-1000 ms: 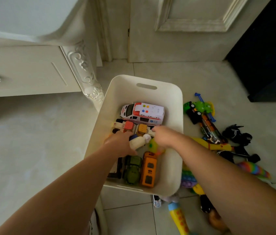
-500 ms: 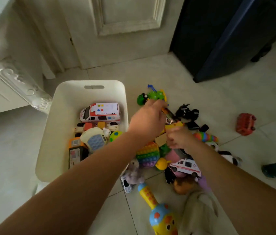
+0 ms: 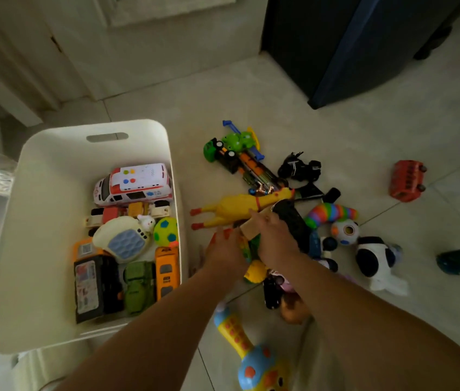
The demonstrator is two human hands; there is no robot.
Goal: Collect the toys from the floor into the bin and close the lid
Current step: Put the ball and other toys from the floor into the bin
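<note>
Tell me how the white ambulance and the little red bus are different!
The white ambulance sits inside the white bin; the red bus is out on the floor tiles, away from the toy pile. The ambulance is white with red trim and coloured dots on its roof; the bus is red all over. The ambulance looks larger in the picture than the bus. Both are toy vehicles, and neither hand is touching them.
</note>
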